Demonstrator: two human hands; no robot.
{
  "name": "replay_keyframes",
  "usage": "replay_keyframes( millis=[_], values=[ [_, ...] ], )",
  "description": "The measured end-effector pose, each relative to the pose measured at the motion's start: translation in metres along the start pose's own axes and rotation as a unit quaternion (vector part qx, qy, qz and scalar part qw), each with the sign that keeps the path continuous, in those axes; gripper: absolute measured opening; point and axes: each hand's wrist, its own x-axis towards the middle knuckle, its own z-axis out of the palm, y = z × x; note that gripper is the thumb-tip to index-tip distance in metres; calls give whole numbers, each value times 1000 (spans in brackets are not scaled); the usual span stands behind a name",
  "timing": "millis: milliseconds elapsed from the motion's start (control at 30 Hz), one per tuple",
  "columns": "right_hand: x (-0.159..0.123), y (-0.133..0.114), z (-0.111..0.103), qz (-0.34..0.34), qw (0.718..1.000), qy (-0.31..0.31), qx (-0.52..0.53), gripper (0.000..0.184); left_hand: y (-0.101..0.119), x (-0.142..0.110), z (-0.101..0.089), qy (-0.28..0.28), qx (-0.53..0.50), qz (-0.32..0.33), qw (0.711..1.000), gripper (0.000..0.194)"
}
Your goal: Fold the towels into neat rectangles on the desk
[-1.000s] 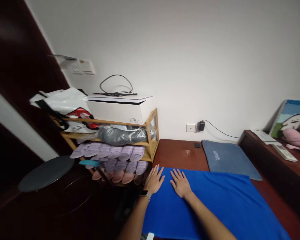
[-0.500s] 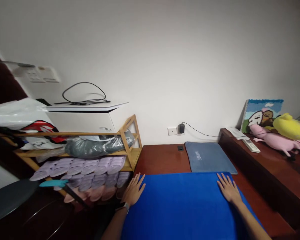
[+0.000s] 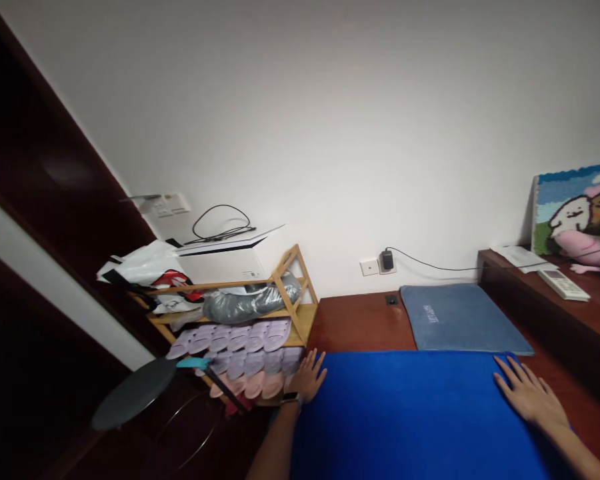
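Observation:
A bright blue cloth [image 3: 410, 413] lies spread flat over a reddish-brown wooden table [image 3: 365, 323]. My left hand [image 3: 306, 379], with a watch [image 3: 291, 397] on its wrist, rests at the far left corner of the cloth, fingers spread. At the far right corner my right hand [image 3: 530, 393] lies palm down on the cloth, its fingers apart too. Just beyond the cloth's far edge is a folded grey-blue cloth [image 3: 465, 317] with light lettering. Neither hand grips anything.
A wooden rack [image 3: 307, 320] at the left holds lilac slippers [image 3: 240, 333], a white box [image 3: 220, 265] and bags. By it stands a dark round stool [image 3: 135, 393]. On a raised ledge at the right are a remote [image 3: 564, 285], a pink plush toy [image 3: 593, 252] and a picture [image 3: 575, 207].
The view has turned left, so everything appears shifted to the right and more of the dark door shows. Both hands stay spread at the blue cloth's far corners.

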Motion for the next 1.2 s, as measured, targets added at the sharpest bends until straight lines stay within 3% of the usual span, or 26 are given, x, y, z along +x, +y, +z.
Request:
replay_keyframes(
  millis=[67, 133, 233, 433, 533, 800, 900, 1000, 1100, 1133, 1200],
  values=[
    [3, -4, -2, 36, 998, -26, -49, 88, 2, -1, -1, 4, 5, -5, 1000, 59],
    [5, -8, -4, 21, 996, -38, -82, 91, 5, -2, -3, 10, 6, -9, 1000, 58],
    [5, -12, -6, 0, 994, -53, -101, 88, 8, -2, -6, 16, -1, -10, 1000, 58],
    [3, -21, -11, 30, 986, -83, -143, 84, 5, 1, -6, 93, -18, -6, 995, 54],
    [3, -24, -15, 42, 983, -91, -152, 83, 1, 2, -3, 102, -33, -37, 994, 54],
    [19, -25, -53, 39, 985, -135, -101, 78, 2, 6, 3, 86, -59, -61, 993, 53],
    [21, -20, -59, 27, 989, -115, -92, 73, 3, 5, -3, 82, -44, -58, 994, 55],
    [18, -12, -51, 11, 994, -69, -82, 71, 9, 4, -19, 96, -14, -48, 994, 55],
    [17, -4, -42, -1, 997, -56, -62, 70, 43, 7, -42, 107, -3, -17, 994, 54],
    [17, -3, -41, -3, 997, -56, -56, 69, 67, 8, -50, 106, -13, -5, 994, 52],
    [19, -3, -42, -1, 997, -61, -47, 68, 136, 10, -65, 91, -63, 27, 993, 47]
  ],
)
